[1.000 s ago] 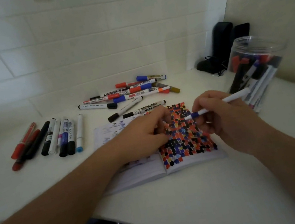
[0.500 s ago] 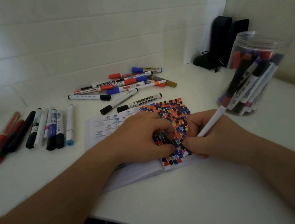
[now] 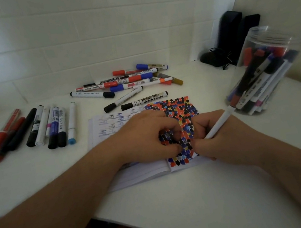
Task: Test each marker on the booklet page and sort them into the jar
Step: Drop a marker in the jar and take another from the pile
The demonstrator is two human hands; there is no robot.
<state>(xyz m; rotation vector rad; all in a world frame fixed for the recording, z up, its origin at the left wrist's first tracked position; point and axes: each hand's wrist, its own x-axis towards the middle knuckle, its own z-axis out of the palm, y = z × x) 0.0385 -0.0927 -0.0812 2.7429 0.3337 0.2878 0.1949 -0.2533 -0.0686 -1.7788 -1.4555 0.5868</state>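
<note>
Marker [image 3: 219, 123] gripped by right hand [image 3: 217, 138] | tip hidden | left hand [image 3: 145, 136] seemingly curled on booklet [image 3: 177, 113]

**Crowded at twelve and three, open toward six**

Bare tabletop [image 3: 179, 198] from the booklet's near edge down to six o'clock. At the centre, booklet [image 3: 135, 174] lying open, both hands on it: left hand [image 3: 145, 136] resting on the page, right hand [image 3: 215, 138] gripping a white marker [image 3: 220, 124] that slants up toward two o'clock. At three o'clock, clear jar [image 3: 269, 66] of markers just beside that marker's upper end. At twelve, loose marker pile [image 3: 130, 83] close against the booklet's far edge. At ten, marker row [image 3: 34, 129], with a strip of bare surface between it and the booklet. At one o'clock, dark objects [image 3: 232, 36] in the wall corner behind the jar.
</note>
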